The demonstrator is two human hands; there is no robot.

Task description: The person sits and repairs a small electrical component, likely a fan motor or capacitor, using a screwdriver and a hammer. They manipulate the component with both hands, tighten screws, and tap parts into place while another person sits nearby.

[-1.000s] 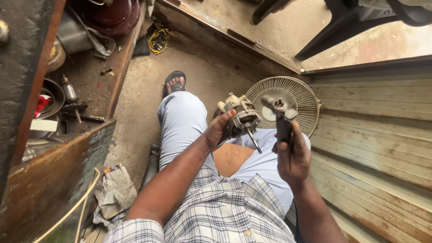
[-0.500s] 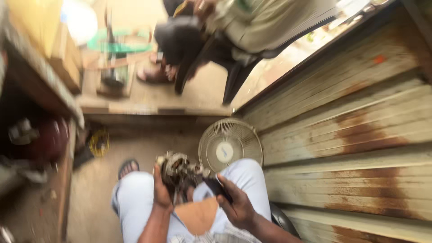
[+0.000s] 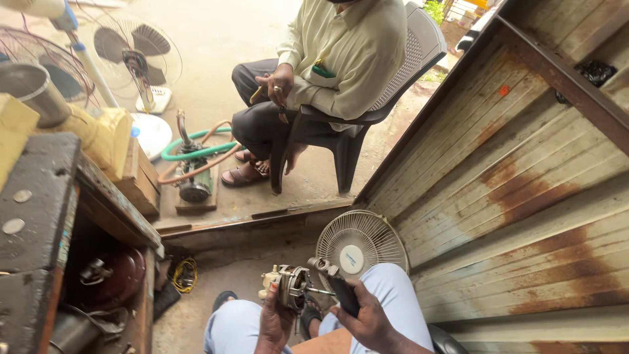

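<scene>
The small fan motor (image 3: 289, 286), with bare copper windings and a thin shaft pointing to the right, sits low in the centre of the frame, above the person's knees in light blue trousers (image 3: 400, 295). The left hand (image 3: 274, 322) holds it from below, the fingers closed around its body, so this grip is firm but covers only the lower part. The right hand (image 3: 369, 319) is closed on a dark tool handle (image 3: 344, 295), whose tip seems to meet the motor near the shaft; the exact contact point is too small to tell. The main risk, as it appears, is that the tool slips off the metal and goes toward the left hand just beside it, because both hands work very close together and nothing supports the motor except the lap. A slip could also scratch the windings. If the left grip loosens, the motor may fall to the concrete floor (image 3: 249, 269) at the lower centre. The round fan guard (image 3: 362, 246) stands just behind the knees, leaning at the rusty metal wall (image 3: 524, 196) on the right, and a push of the knee could tip it. In the upper centre another person sits on a plastic chair (image 3: 406, 72), well apart. A dark wooden desk (image 3: 39, 196) with clutter fills the left side.
</scene>
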